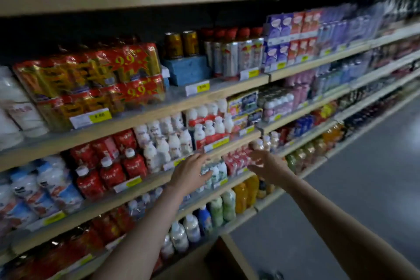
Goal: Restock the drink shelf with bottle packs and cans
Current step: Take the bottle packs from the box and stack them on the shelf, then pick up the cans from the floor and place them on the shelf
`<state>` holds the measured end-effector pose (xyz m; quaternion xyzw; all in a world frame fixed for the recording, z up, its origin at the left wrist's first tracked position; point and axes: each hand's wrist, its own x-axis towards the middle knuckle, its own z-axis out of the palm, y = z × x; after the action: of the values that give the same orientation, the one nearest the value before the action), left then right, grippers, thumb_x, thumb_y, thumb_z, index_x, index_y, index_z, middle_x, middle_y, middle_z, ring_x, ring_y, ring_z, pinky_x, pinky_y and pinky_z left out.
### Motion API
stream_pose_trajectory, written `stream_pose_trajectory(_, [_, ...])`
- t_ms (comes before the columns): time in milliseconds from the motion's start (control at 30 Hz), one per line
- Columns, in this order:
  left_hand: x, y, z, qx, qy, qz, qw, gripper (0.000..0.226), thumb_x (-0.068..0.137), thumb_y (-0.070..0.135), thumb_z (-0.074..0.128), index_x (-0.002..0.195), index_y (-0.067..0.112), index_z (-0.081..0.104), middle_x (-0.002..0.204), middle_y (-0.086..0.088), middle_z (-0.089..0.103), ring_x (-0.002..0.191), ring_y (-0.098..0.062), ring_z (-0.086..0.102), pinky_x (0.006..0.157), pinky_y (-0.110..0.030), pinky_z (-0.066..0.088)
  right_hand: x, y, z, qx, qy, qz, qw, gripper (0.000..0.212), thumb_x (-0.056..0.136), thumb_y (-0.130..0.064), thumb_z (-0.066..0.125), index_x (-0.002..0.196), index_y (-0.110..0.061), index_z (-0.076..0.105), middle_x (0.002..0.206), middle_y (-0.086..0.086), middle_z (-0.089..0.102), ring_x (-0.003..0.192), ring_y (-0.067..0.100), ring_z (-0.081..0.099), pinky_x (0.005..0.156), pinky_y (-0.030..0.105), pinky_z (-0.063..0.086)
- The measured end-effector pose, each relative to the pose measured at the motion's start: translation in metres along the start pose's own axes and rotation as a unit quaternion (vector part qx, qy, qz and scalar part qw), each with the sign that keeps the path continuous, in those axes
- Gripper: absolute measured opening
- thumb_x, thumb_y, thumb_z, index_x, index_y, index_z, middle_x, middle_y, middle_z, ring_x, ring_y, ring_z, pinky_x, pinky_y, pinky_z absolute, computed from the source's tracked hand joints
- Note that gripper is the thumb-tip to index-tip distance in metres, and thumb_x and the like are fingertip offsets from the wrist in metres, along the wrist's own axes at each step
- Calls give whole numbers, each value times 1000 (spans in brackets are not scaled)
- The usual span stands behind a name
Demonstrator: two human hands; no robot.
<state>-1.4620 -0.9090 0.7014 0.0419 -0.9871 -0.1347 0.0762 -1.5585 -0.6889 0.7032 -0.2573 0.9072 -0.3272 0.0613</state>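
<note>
Both my arms are out toward the drink shelf (156, 180), the one third up from the floor, and neither hand is carrying anything right now. My left hand (189, 171) has its fingers straight and loosely spread, the tips touching or just short of a small pack of pale-green-labelled bottles (216, 171) sitting at the front edge. My right hand (264, 166) hangs just to the right of that pack, fingers relaxed and apart, in front of a red bottle pack (236, 161); the blur is too strong for me to say whether it touches. So the pack looks to be on the shelf already, and I judge this as either nudging it square or reaching between the two packs (motion smear makes it hard to be sure which). How far along? The rows I can see are mostly full: white bottles (172, 141) on the shelf above, red-labelled bottles (109, 170) to my left, orange and green drinks (229, 202) below. Gold cans (179, 45) stand higher up on a blue box with bare room around them, so cans may still need topping up. A cardboard box (227, 259) sits open at my feet, its contents out of view, which suggests more stock is left to go
</note>
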Motion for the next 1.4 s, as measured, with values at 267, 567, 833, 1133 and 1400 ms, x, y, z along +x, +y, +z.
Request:
stream_pose_trajectory(267, [-66,106,112,-50,-72,18,996,44,86,39,54,126,23,48,130,1,51,117,-20,51,88,-34,44,-142,131,-6,-22,-51,119,991,39,81,-28,65,118,-16,59,114,8,65,98,23,63,87,36,51])
stream_pose_trajectory(567, [-110,267,216,-116,-117,14,986,36,85,41,53,118,27,50,119,6,55,107,-15,54,85,-33,47,-276,272,-84,-50,-92,188,977,41,81,-30,65,120,-19,56,117,4,62,101,20,61,89,29,47])
stream_pose_trajectory(833, [-70,340,275,-124,-147,-9,981,39,87,40,52,124,26,48,126,7,53,112,-12,52,87,-27,44,-272,370,-131,-40,-116,195,973,42,82,-31,64,121,-21,55,120,2,62,102,17,62,90,28,48])
stream_pose_trajectory(1133, [-5,364,336,-160,-163,-102,968,36,88,40,51,123,27,48,126,8,52,113,-10,53,87,-28,47,-181,457,-157,-60,-202,172,962,49,83,-35,62,128,-22,48,130,1,54,114,18,55,96,30,45])
stream_pose_trajectory(1400, [12,367,373,-187,-84,-253,945,40,86,37,57,124,23,52,121,4,55,111,-13,54,85,-29,47,-102,504,-149,-89,-308,91,943,55,80,-37,64,130,-22,46,134,1,49,117,19,53,98,32,44])
